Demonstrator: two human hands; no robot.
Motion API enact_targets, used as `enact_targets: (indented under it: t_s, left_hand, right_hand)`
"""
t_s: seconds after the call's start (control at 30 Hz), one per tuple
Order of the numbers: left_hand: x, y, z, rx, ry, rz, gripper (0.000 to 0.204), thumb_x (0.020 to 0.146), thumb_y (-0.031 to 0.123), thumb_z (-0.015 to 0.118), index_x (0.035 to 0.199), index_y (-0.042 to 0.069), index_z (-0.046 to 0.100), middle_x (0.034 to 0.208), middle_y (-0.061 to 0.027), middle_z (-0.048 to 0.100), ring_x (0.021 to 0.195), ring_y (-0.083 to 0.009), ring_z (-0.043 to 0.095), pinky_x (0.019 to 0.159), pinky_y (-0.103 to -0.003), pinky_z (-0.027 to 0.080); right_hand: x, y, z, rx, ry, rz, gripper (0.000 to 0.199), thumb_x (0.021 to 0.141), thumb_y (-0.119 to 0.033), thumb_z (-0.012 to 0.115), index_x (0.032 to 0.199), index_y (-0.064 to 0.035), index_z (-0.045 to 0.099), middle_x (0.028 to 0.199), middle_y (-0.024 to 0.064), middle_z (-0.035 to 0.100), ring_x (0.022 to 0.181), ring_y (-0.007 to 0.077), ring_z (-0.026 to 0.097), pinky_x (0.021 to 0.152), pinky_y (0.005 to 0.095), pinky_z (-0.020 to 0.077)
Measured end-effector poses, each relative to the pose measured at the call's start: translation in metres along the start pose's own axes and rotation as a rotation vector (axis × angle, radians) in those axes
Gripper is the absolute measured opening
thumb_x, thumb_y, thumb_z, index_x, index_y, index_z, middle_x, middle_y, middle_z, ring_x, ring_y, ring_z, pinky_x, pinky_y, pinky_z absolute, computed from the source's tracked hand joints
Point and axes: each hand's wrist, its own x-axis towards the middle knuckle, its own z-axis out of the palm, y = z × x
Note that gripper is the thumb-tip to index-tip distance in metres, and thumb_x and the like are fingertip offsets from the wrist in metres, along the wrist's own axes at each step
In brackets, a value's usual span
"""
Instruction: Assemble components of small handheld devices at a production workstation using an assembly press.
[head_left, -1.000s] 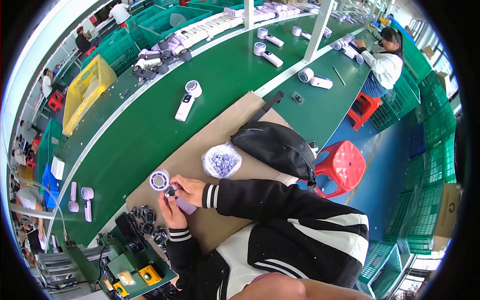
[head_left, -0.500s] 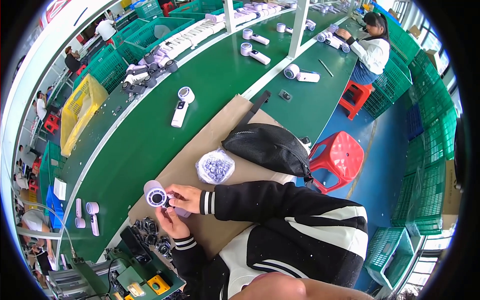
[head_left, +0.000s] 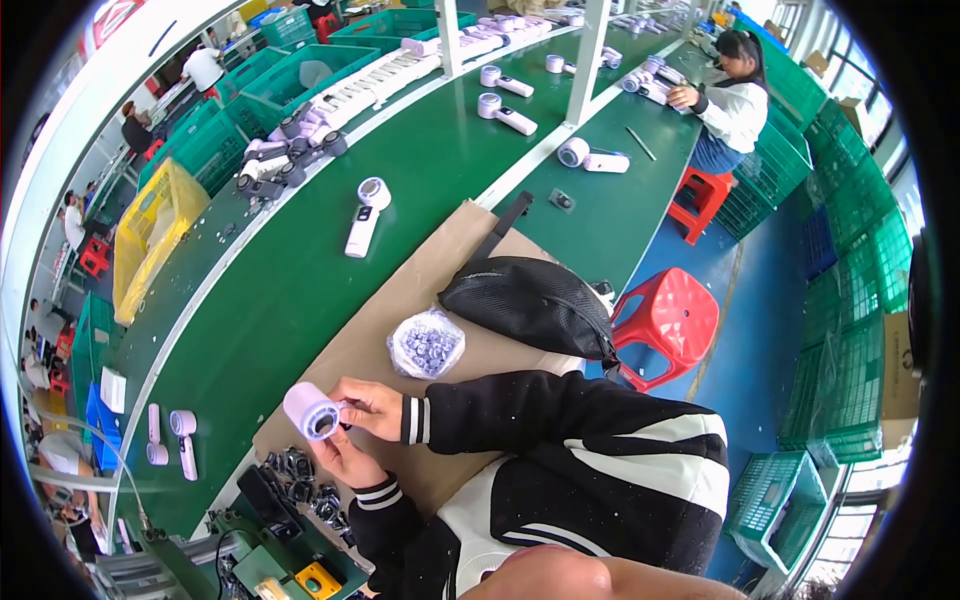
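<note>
My left hand [head_left: 345,462] and my right hand [head_left: 372,406] together hold a small lavender handheld device [head_left: 310,410] over a brown cardboard sheet [head_left: 420,290]. Its round head points up and to the left, showing a dark opening. My right hand's fingers pinch at the rim of the head, while my left hand grips the body from below. A clear bag of small lavender parts [head_left: 427,345] lies on the cardboard just beyond my hands. Several dark round parts [head_left: 300,480] sit near my left wrist.
A black bag [head_left: 530,300] rests on the cardboard's right end. The long green workbench [head_left: 300,270] carries more lavender devices [head_left: 362,215]. A green machine [head_left: 260,560] stands at lower left, and a red stool [head_left: 670,315] on the right. Another seated person [head_left: 730,100] works farther along.
The device has been turned in my hands so its round head now sticks out to the left, facing up. My hands stay over the same spot on the cardboard.
</note>
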Motion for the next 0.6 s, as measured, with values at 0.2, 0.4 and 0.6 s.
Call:
enact_targets:
  t_s: [0.2,0.4,0.6]
  left_hand:
    - [0.007,-0.001,0.003,-0.069,0.270,-0.084,0.029,0.100,0.017,0.045,0.120,-0.001,0.053,0.109,-0.0139,0.062,0.093,-0.0189,0.060,0.083,-0.028,0.047]
    - [0.004,-0.015,-0.017,-0.071,0.084,-0.159,0.038,0.100,0.020,0.044,0.131,-0.002,0.044,0.121,-0.0154,0.059,0.103,-0.0165,0.058,0.091,-0.028,0.045]
    - [-0.007,-0.047,-0.009,0.227,-0.057,-0.056,0.055,0.099,0.023,0.046,0.146,0.003,0.024,0.139,-0.0196,0.040,0.117,-0.0225,0.048,0.100,-0.033,0.039]
  right_hand:
    - [-0.007,0.002,0.000,-0.165,-0.179,0.253,0.029,0.092,-0.027,0.054,0.112,-0.0049,0.052,0.092,0.0086,0.059,0.077,0.0207,0.055,0.069,0.0302,0.0448]
    - [-0.020,0.010,0.007,-0.202,-0.305,0.454,0.036,0.093,-0.037,0.054,0.110,-0.0049,0.052,0.081,0.0097,0.060,0.066,0.0177,0.055,0.061,0.0266,0.0448]
    - [0.003,0.018,-0.007,0.287,-0.033,0.825,0.033,0.096,-0.031,0.051,0.113,-0.0031,0.052,0.067,0.0038,0.054,0.047,0.0084,0.042,0.040,0.0206,0.0300]
